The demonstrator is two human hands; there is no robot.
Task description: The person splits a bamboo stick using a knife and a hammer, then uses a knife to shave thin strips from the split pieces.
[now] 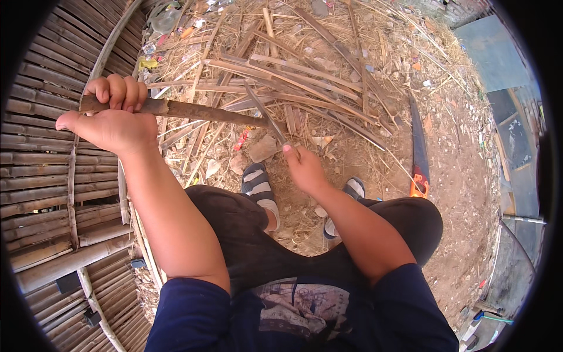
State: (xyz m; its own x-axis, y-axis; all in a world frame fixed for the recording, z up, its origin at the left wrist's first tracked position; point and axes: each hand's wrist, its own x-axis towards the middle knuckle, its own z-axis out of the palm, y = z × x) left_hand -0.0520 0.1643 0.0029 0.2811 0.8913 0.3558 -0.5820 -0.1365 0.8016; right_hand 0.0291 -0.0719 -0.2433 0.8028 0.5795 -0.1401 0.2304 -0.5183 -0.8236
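Note:
A brown length of bamboo (202,112) runs from the left across in front of me, a joint showing near my grip. My left hand (120,117) has its fingers curled over the bamboo's left end, the thumb stretched out along it. In my right hand (306,170) is a knife (265,114), its narrow blade pointing up and to the left. The blade crosses the bamboo close to its far right end; whether it touches cannot be made out. The knife's handle is mostly hidden in my fist.
Split bamboo strips (305,82) lie heaped on the littered ground ahead. A handsaw (419,146) with an orange handle rests at the right. A slatted bamboo wall (44,158) rises close on my left. A stone (263,149) sits near my sandalled foot (258,185).

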